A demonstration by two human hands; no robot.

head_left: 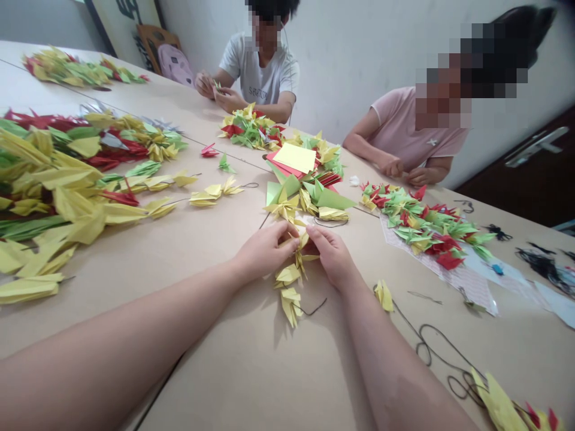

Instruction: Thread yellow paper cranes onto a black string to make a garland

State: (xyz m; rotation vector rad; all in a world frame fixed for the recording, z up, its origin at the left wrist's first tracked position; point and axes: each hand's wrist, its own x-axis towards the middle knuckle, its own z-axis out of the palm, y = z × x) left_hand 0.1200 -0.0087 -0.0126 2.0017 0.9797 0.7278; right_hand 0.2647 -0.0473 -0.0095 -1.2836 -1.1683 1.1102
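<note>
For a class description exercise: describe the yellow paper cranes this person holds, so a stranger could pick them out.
On the pale table, find the coloured paper stack topped by a yellow sheet. Just nearer, the left hand and right hand hold a short string of yellow paper cranes. Unlike the strings lying nearby, this one is gripped, its dark cord trailing.

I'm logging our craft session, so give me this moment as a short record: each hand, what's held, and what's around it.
Left hand: on the string, beside the right hand
Right hand: on the same string
Held: string of yellow origami cranes on dark cord
Nearby: stack of coloured paper, yellow sheet on top; loose coil of black cord
Others: person in white T-shirt holding a small paper crane; person in pink T-shirt
Surface: pale wooden table
</note>
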